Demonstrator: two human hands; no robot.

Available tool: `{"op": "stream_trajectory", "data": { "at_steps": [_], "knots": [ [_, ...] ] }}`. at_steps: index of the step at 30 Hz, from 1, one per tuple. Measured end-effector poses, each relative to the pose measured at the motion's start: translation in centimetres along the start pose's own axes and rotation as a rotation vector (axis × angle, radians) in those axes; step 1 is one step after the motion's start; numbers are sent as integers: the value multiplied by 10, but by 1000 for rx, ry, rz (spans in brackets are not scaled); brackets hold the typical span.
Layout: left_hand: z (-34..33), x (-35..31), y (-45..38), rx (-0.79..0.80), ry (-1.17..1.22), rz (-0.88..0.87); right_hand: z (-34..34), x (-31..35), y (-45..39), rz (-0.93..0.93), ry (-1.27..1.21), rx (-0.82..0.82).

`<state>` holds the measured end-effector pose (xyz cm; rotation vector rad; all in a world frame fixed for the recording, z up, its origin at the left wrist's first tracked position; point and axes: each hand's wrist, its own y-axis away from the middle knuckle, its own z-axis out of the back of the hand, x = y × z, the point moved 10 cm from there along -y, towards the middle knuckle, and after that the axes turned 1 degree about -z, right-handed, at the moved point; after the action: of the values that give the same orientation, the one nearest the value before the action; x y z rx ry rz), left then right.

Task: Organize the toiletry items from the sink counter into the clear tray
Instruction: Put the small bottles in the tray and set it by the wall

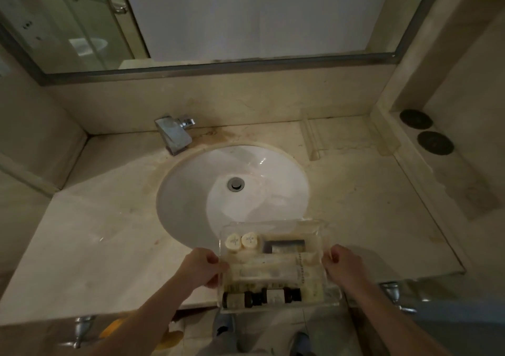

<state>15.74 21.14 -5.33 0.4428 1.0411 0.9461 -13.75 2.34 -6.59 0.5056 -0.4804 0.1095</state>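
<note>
While I look down from the head camera, my left hand (204, 266) clamps the left rim of the clear tray (330, 297), which sits at the front edge of the counter (109, 232) just ahead of the sink (191, 191), and my right hand (345, 266) is closed on its right rim. Across the tray I see two round cream caps (241, 241) at the back left, pale tubes (269, 272) through the middle, and dark small bottles (262, 298) along the front wall.
</note>
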Motion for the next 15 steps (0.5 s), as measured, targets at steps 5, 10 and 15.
{"op": "stream_trajectory", "data": {
  "at_steps": [5, 10, 15],
  "knots": [
    [-6, -4, -13, 109, -22, 31, -5, -3, 3, -42, 94, 18],
    [-3, -28, -29, 107, -71, -32, 10, -5, 6, -110, 61, -77],
    [-15, -103, -51, 89, -65, -130, 76, -8, -31, -132, 76, -197]
  ]
}}
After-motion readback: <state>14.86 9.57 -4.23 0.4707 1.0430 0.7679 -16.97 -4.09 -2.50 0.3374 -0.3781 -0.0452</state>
